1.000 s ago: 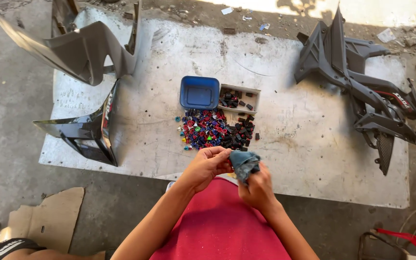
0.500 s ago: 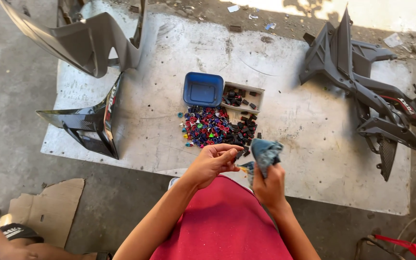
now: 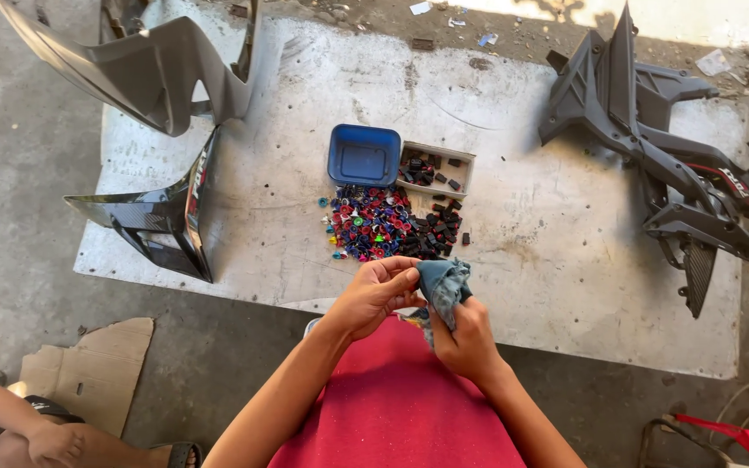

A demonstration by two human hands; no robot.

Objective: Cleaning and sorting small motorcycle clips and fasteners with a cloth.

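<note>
Right hand (image 3: 468,340) clamped on grey-blue rag (image 3: 442,288), rag bunched above fist, over person's red lap. Left hand (image 3: 376,295) curled shut, fingertips pinching against rag edge; what sits inside pinch, cannot tell. Both hands touching, just short of white board (image 3: 565,286). On board beyond hands: pile of small coloured and black clips (image 3: 387,227), blue lid (image 3: 363,156), open tray (image 3: 435,169) beside it. Dark fairing panels (image 3: 661,147) right, grey ones (image 3: 158,69) left. Another person's arm (image 3: 36,429) bottom left.
</note>
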